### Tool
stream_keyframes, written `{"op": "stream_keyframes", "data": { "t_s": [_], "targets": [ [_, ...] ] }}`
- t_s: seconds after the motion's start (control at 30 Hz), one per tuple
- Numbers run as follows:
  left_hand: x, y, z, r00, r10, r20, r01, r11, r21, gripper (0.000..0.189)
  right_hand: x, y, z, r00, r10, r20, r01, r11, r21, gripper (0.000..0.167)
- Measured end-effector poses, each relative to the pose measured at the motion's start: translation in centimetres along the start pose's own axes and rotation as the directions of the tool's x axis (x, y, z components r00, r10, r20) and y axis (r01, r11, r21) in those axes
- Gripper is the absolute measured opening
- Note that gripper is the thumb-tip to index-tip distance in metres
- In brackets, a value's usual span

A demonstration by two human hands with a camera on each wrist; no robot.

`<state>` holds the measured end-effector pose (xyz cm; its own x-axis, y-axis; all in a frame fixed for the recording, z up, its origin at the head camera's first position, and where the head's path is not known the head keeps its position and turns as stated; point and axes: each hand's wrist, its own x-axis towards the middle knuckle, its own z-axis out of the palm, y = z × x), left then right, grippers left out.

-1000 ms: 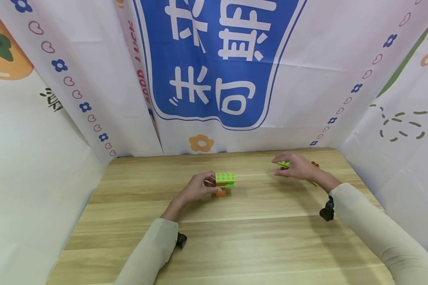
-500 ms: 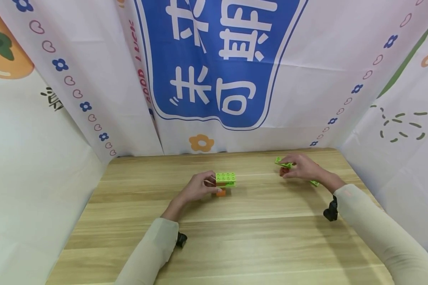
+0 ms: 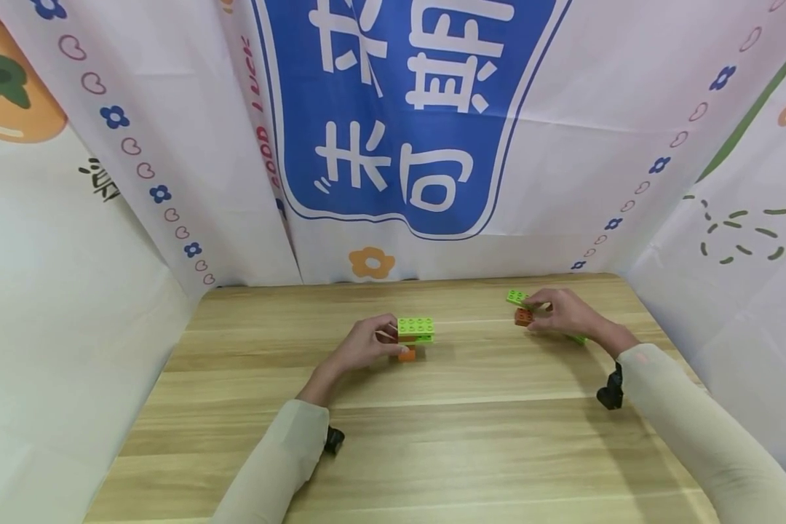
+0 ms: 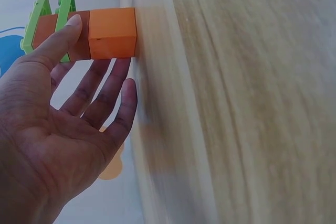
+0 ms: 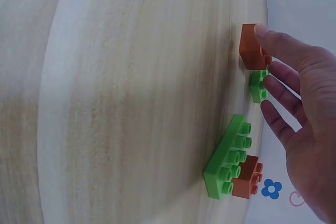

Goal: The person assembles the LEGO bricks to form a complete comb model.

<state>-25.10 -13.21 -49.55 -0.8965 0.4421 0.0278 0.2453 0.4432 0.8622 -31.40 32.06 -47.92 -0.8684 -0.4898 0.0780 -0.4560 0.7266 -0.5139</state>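
- The toy brick stack (image 3: 415, 329) looks like hard moulded plastic, so it should be light and stiff, with no give under a squeeze; the likeliest harm is a layer popping loose at a joint
- Its smooth faces may be slightly slick — best held by the flat sides of the orange block (image 4: 112, 32) and the brown brick (image 4: 80, 45) next to it, not by the overhanging green plates (image 4: 35, 24), which could lever off
- The loose reddish-brown brick (image 3: 523, 317) should handle much the same, taken by opposite side walls below its studs
- The left hand (image 3: 367, 343) holds the stack from its left side in a narrow pinch, thumb on the near face and fingers behind; the stack is upright, orange block lowest, seemingly resting on the tabletop (image 3: 393, 437)
- The right hand (image 3: 559, 311) has its thumb tip at the reddish-brown brick, its fingers a little spread — whether it grips that brick or merely touches it, I cannot tell
- The reddish-brown brick lies at the left of the right hand, by its fingertips, with a small green plate (image 5: 258, 85) just beyond
- Apart from those fingertips lie a longer green plate (image 5: 226, 148) and another brick (image 5: 244, 182) beside it
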Motion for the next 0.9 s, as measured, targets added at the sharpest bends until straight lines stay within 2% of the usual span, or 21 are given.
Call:
{"op": "stream_keyframes", "data": {
  "t_s": [0.53,0.9],
  "targets": [
    [-0.1,0.3,0.0,1.0,-0.004,0.007,0.004,1.0,0.009,0.024,-0.1,1.4,0.9,0.998,0.062,-0.018,-0.062,0.998,-0.024,0.05],
    [-0.1,0.4,0.0,1.0,0.01,0.007,-0.01,1.0,0.017,0.025,0.1,1.4,1.3,0.998,0.063,-0.019,-0.063,0.998,-0.029,0.045]
  ]
}}
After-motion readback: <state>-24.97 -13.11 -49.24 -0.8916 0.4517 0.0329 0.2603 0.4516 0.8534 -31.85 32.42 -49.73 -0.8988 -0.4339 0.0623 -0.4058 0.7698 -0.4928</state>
